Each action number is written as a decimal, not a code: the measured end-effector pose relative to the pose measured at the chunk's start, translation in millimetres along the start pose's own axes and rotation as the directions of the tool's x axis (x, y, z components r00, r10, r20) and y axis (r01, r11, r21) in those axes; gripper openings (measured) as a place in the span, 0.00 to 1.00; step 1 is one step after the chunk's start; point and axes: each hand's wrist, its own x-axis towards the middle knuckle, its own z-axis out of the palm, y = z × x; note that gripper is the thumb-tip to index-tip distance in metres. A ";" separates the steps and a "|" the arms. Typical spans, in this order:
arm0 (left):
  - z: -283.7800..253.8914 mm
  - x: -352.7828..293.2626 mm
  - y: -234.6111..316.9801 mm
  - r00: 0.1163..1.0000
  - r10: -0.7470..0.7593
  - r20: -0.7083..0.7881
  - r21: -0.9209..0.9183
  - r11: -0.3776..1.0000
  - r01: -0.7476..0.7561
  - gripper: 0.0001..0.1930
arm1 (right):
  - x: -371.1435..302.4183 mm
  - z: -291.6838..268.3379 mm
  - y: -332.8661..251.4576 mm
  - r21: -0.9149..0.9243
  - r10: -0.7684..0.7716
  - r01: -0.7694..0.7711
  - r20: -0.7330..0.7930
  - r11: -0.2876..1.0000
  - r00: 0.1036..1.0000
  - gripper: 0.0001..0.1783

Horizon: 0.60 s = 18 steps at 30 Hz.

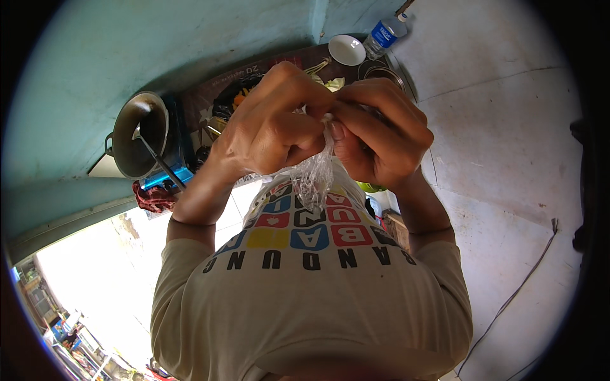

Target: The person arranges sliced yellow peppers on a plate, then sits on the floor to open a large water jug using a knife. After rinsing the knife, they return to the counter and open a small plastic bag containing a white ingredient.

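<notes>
Both hands are raised together in front of my chest, gripping a small clear plastic bag [312, 178] by its gathered top. My left hand [276, 124] is closed with its fingers curled at the bag's neck. Close against it, my right hand [384, 130] pinches the same neck between thumb and fingers. The crumpled lower part of the bag hangs below the hands, over my shirt. What the bag contains, if anything, I cannot make out.
On the left, a dark wok [141, 136] with a ladle [152, 152] sits on a blue stove [166, 179]. Behind my hands, a counter [216, 82] bears a white bowl [347, 50], a water bottle [385, 35] and a black plastic bag [223, 105] with orange pieces. A reddish cloth [154, 198] lies beside the stove.
</notes>
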 end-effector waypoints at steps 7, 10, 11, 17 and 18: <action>-10.0 -5.1 -7.5 0.981 -0.101 -0.166 -0.136 0.988 0.078 0.16 | -19.4 20.8 -19.3 0.057 0.152 -0.151 -0.017 0.987 0.988 0.07; -21.5 -4.6 0.4 0.939 -0.335 -0.072 -0.339 0.894 0.293 0.13 | -23.8 22.8 -18.0 0.024 0.131 -0.130 -0.027 0.991 0.991 0.06; -26.5 -4.4 4.8 0.917 -0.398 0.009 -0.380 0.847 0.371 0.13 | -24.0 20.8 -14.1 -0.002 0.104 -0.104 -0.029 0.995 0.994 0.06; -19.9 -7.9 14.5 0.825 -0.533 0.188 -0.154 0.813 0.561 0.10 | -21.1 10.1 5.7 -0.033 -0.028 0.027 -0.023 0.999 0.999 0.08; -16.6 -9.9 14.9 0.823 -0.539 0.178 -0.185 0.803 0.566 0.10 | -21.1 9.9 7.3 -0.014 -0.041 0.040 -0.035 0.999 0.999 0.09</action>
